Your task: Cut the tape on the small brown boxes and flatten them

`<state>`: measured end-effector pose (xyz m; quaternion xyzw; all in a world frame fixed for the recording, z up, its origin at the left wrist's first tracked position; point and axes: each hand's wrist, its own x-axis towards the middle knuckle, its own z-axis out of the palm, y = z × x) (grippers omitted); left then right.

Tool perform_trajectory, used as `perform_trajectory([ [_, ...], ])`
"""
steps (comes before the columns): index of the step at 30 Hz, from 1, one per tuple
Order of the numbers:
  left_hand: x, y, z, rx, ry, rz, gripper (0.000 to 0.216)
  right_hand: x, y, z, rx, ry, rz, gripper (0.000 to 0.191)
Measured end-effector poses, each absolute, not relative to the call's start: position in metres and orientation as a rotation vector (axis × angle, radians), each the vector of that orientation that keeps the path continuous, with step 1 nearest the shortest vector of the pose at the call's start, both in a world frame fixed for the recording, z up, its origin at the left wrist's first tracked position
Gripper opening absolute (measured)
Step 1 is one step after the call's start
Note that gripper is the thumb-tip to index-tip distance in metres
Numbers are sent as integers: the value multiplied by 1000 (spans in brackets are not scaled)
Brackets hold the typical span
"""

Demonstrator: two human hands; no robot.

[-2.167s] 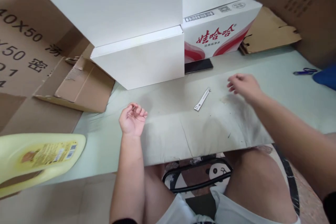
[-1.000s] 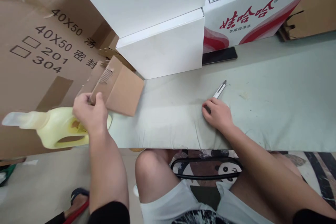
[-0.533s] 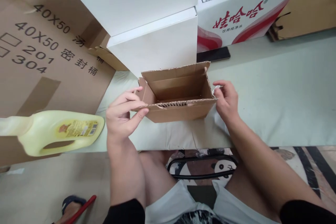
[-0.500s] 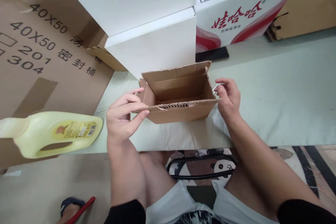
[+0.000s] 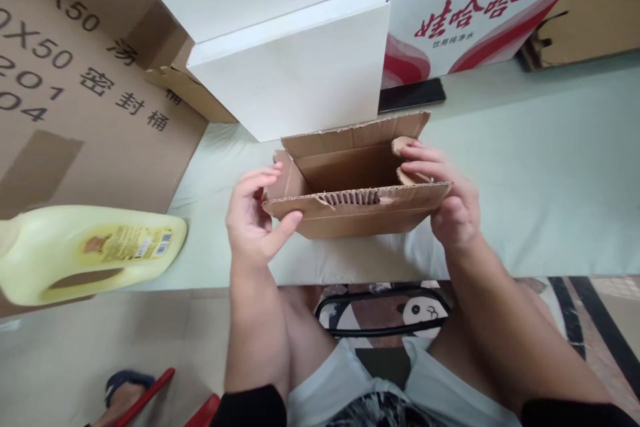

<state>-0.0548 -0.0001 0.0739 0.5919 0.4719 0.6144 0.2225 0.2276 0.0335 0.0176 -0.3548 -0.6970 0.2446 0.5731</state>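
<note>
A small brown cardboard box stands open-topped on the pale green cloth-covered table just in front of me. My left hand grips the box's left end, thumb on the near flap and fingers on the side flap. My right hand holds the right end, its fingers curled over and pressing the right side flap inward. The near flap has a torn, corrugated patch at its top edge. The box's inside shows nothing in it.
White boxes and a red-and-white printed carton stand behind. A black phone lies under the carton's edge. A large printed cardboard sheet and a yellow jug lie at the left. A panda-print stool sits below.
My left hand took the cardboard box from the left and set it before me. My right hand left the white tool on the table and closed on the box's right flap.
</note>
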Motion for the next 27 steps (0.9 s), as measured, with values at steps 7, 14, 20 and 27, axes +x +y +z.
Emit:
perform_trajectory([
  [7,-60,1,64,1647,1423,1771,71,222,36,16,-803,-1633,498,44],
  [14,-58,-4,66,1551,1366,1745,46,225,33,16,-757,-1621,539,49],
  [20,-59,-4,62,1429,1334,1770,57,232,30,13,-642,-1571,699,37],
  [27,-72,3,50,1917,1404,1734,44,231,29,15,-694,-1552,709,38],
])
